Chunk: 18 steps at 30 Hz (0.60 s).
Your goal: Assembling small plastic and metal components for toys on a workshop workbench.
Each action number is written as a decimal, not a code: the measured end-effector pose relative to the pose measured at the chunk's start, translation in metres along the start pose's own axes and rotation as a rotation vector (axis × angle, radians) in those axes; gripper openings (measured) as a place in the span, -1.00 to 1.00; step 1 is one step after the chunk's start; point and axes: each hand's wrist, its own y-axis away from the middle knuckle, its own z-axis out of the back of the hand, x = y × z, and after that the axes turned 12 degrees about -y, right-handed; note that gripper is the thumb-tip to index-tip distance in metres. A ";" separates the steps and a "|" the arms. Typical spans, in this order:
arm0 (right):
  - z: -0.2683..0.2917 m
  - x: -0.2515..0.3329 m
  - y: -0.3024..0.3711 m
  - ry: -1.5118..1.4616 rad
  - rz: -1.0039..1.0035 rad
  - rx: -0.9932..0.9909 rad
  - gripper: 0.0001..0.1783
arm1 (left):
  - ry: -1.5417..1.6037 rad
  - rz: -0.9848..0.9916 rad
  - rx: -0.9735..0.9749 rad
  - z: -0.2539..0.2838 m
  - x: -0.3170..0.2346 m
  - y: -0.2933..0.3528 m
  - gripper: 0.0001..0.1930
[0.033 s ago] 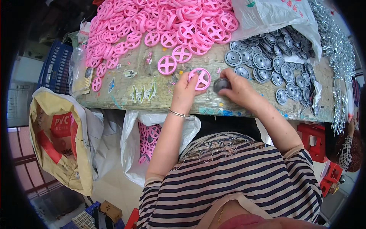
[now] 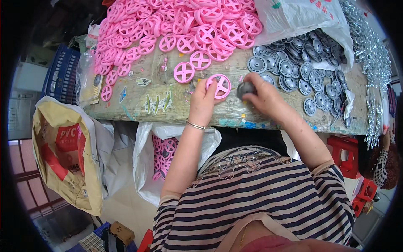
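Note:
My left hand (image 2: 202, 103) is closed on a pink four-spoked plastic wheel (image 2: 222, 87), thumb and fingers pinching its near-left rim. A short gap to the right, my right hand (image 2: 268, 97) grips a dark grey round disc (image 2: 244, 89), slightly smeared by motion. The two parts are apart, both held above the near part of the worktable (image 2: 168, 84). Just beyond my left hand lie two loose pink wheels, the closer one (image 2: 184, 72) flat on the table. Behind my right hand, a grey disc (image 2: 257, 64) lies at the edge of a spread of similar discs (image 2: 305, 87).
A large heap of pink wheels (image 2: 168, 21) covers the back of the table. A white plastic bag (image 2: 300, 21) lies over the grey discs; silver tinsel (image 2: 369, 63) hangs at right. Below the front edge stand an open white sack (image 2: 145, 168) holding pink wheels and a tan sack (image 2: 92, 168).
The grey disc in my right hand has shifted slightly to the right and turned. The pink wheel has moved a little to the left, so the gap between them is wider.

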 end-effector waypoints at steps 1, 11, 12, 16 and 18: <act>0.003 0.002 -0.003 0.000 -0.003 0.000 -0.57 | 0.001 0.003 0.001 -0.002 0.002 0.000 -0.72; -0.017 0.013 -0.013 -0.042 0.097 -0.043 -0.51 | 0.359 -0.045 0.164 -0.019 0.011 0.020 -0.62; -0.018 0.013 -0.015 0.059 0.147 -0.070 -0.48 | 0.357 -0.044 0.162 -0.019 0.012 0.020 -0.62; -0.021 0.010 -0.020 -0.248 -0.082 -0.010 -0.55 | 0.324 -0.095 0.162 -0.015 0.016 0.022 -0.61; -0.018 0.011 -0.022 -0.399 -0.282 0.122 -0.65 | 0.284 -0.101 0.172 -0.012 0.018 0.024 -0.59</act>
